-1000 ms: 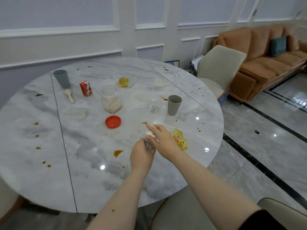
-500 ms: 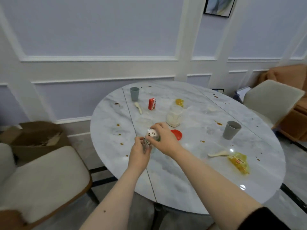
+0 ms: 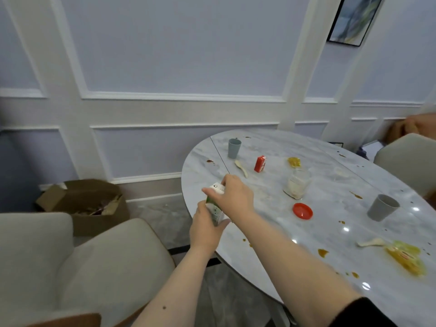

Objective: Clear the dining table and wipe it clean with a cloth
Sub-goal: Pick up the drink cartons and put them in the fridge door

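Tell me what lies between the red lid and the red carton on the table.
The head view shows the open glass jar between the red lid and the red carton.

The small green-and-white carton (image 3: 215, 204), gripped low by the left hand (image 3: 205, 228) and at the top by the right hand (image 3: 232, 198), has been carried from above the near middle of the marble table (image 3: 330, 232) to its left edge. The view has been swung left, so the sofa is all but lost and a cardboard box (image 3: 85, 204) on the floor and a beige chair (image 3: 70, 267) have been brought in.
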Demonstrator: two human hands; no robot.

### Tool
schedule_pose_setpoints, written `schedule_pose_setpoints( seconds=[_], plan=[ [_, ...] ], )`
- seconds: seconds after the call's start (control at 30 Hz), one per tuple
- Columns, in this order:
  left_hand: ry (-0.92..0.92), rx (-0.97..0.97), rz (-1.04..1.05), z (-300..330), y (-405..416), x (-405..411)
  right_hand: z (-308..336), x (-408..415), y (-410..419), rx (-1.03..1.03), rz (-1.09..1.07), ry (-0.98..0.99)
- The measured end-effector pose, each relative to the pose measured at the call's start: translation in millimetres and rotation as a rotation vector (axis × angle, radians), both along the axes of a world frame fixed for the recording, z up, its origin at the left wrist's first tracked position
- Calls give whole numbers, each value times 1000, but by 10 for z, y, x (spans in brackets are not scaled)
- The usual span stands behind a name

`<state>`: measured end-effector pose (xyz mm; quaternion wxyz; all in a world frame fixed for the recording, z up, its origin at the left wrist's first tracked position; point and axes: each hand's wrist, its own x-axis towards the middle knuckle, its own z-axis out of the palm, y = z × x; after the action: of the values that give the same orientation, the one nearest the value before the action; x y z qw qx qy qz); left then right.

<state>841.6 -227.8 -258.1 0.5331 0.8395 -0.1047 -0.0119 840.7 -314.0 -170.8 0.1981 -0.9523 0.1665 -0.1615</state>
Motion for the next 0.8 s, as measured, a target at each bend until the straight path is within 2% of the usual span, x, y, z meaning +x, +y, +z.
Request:
schedule_pose_setpoints(
  seconds=[0.13,0.27,0.37,0.47,0.57,0.7,0.8],
  plan=[
    [-16,-38,-42,17,-205,298,-23,256,-180,-66,-17,-11],
    [72,-15,-162,24,-475,713,-138,562,-547,129,201,94],
    [124,7,-220,11,-709,1085,-226,877,-843,166,209,119],
    [151,60,-298,60,-981,1488,-252,1193,-1170,215,126,126],
    [152,93,-370,79,-1244,1909,-237,1459,-1534,180,-32,94],
    [229,126,-337,90,-1636,2403,-195,1620,-2031,167,-224,69],
    [206,150,-334,89,-2045,2748,-221,1726,-2402,142,-299,66]
  ],
)
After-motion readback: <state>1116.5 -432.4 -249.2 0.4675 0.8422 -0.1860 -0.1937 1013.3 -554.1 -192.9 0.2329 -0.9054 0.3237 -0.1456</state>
